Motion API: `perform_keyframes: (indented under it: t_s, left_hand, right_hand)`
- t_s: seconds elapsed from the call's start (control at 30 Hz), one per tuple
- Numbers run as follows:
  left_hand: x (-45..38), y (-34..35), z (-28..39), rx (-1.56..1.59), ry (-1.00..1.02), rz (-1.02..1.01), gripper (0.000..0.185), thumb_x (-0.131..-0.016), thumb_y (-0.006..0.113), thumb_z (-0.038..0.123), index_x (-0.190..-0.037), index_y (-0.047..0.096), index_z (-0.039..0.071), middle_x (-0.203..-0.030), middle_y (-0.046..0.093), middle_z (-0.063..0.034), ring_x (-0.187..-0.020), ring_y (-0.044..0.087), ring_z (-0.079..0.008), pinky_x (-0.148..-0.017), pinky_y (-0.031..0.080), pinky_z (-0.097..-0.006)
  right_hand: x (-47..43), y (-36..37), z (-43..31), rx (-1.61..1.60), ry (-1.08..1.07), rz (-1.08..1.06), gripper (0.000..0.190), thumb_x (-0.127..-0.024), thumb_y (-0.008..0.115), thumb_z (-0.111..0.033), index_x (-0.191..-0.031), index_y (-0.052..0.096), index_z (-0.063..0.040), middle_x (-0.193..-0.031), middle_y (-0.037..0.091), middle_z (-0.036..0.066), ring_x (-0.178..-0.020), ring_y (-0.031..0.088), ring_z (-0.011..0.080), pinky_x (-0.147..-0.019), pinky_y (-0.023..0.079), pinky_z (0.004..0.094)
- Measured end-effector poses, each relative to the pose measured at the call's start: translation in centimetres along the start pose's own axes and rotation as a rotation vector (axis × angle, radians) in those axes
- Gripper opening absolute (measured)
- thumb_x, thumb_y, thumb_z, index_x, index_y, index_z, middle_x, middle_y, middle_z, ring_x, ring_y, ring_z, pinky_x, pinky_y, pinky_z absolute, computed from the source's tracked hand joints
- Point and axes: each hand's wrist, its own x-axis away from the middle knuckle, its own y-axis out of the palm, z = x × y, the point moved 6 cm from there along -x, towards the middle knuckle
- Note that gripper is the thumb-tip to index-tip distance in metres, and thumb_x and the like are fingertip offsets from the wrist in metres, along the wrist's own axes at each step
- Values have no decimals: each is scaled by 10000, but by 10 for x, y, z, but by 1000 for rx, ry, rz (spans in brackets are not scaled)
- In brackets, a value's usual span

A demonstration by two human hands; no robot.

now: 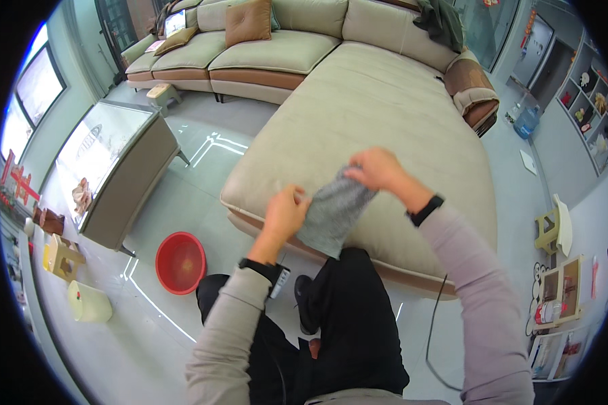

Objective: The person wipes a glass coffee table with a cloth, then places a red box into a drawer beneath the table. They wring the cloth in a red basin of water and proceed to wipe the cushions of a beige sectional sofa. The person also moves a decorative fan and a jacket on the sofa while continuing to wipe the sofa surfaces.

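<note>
A grey cloth (336,212) hangs between my two hands above the front corner of a beige sofa chaise (375,116). My right hand (377,169) pinches its upper right part. At its left edge, my left hand (286,212) has thumb and fingers closed on the fabric. The cloth's lower end drapes down over the chaise's front edge, near my knee. Dark bands circle both wrists. On the floor to the left stands a red plastic basin (181,263); its inside shows a yellowish patch at the bottom.
Left stands a glossy-topped coffee table (126,152) with a crumpled cloth (82,196) on it. A pale bin (88,302) and a small stool (63,255) are beside the left wall. A black cable (430,339) trails at my right. A large water bottle (526,122) stands by the right shelves.
</note>
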Motion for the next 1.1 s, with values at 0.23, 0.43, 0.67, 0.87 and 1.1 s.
perform_keyframes:
  t_s: [0.23,0.43,0.67,0.87,1.1]
  left_hand:
    - [25,54,-32,-24,-95,40,313,-936,741,318,-1134,727,77,-874,748,-139,-873,726,-349,-784,554,-472]
    - [8,49,-19,-157,-94,184,271,-914,724,315,-1068,730,91,-845,735,-113,-878,728,-351,-792,543,-498]
    - [12,-28,-16,-188,-249,326,246,-898,682,241,-1079,682,75,-955,749,-159,-929,717,-396,-822,538,-519]
    - [8,-30,-34,-118,-142,456,244,-892,692,128,-1094,603,26,-1116,660,-168,-1047,656,-400,-878,516,-504]
    - [18,64,-29,-208,155,450,356,-935,656,77,-1276,624,-20,-1360,587,-215,-1297,533,-432,-1088,436,-512]
  right_hand:
    - [40,46,32,-287,243,86,281,-916,734,-369,-1021,800,-116,-910,769,139,-850,732,341,-752,570,441]
    - [11,-9,5,-484,26,224,274,-876,783,-354,-1012,804,-117,-881,773,108,-823,739,292,-733,569,410]
    - [31,-17,6,-13,163,277,290,-831,833,-331,-1055,787,-153,-933,722,68,-873,707,263,-742,568,406]
    - [24,73,-57,-52,-163,279,255,-898,757,-220,-1135,727,-131,-1069,657,61,-976,660,287,-821,564,408]
    - [5,125,-57,-136,-217,275,305,-900,736,-182,-1191,680,-110,-1089,679,82,-1058,643,301,-878,548,437]
